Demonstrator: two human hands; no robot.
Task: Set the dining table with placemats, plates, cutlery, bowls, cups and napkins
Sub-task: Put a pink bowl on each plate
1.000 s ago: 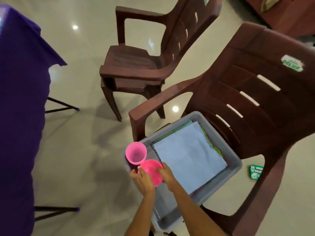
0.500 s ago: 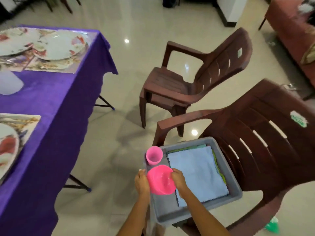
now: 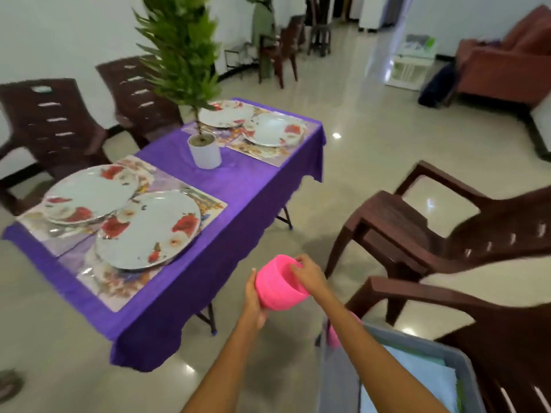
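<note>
A person holds a pink bowl in the air between both hands, above the floor and just off the near corner of the tabletop. The left hand cups the bowl's underside with curled fingers; the right hand pinches its rim, fingertips hooked inside. Four floral plates sit on placemats on the purple cloth, two near and two far, with a potted plant between the pairs. A grey bin at lower right holds folded cloths, and something pink shows at its edge behind the right forearm. Brown chairs stand around.
</note>
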